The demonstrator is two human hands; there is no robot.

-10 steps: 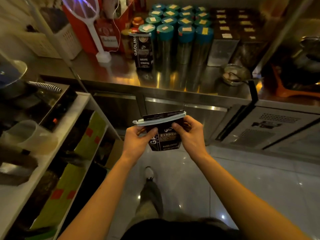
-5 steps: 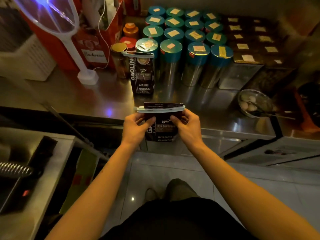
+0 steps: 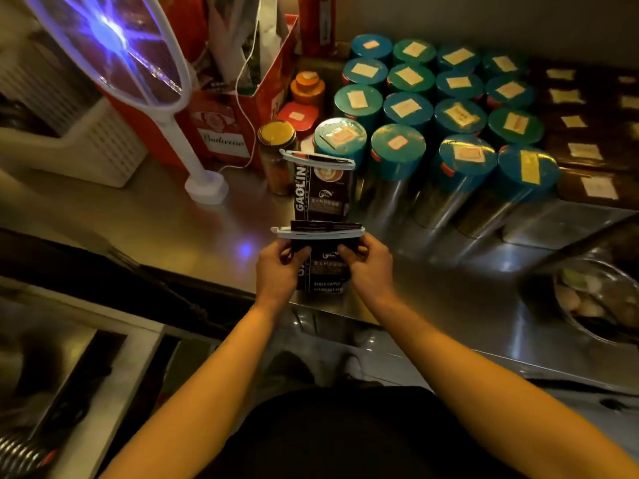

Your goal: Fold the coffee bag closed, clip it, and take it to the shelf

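Note:
I hold a dark coffee bag (image 3: 325,271) upright over the front edge of the steel shelf (image 3: 166,229). Its top is folded over and a white clip (image 3: 316,232) runs across the fold. My left hand (image 3: 278,271) grips the bag's left side and my right hand (image 3: 368,269) grips its right side, thumbs on the front. A second clipped coffee bag (image 3: 320,190) of the same kind stands on the shelf just behind it.
Several teal-lidded steel canisters (image 3: 397,146) fill the shelf's back right. A white bug-zapper racket (image 3: 114,53) stands in its base at left beside a red carton (image 3: 224,133) and a white basket (image 3: 79,143). A glass bowl (image 3: 598,299) sits at right.
I have stepped closer to the shelf. The bag in my hands has moved forward, from over the floor to above the shelf's front edge, near the standing bag.

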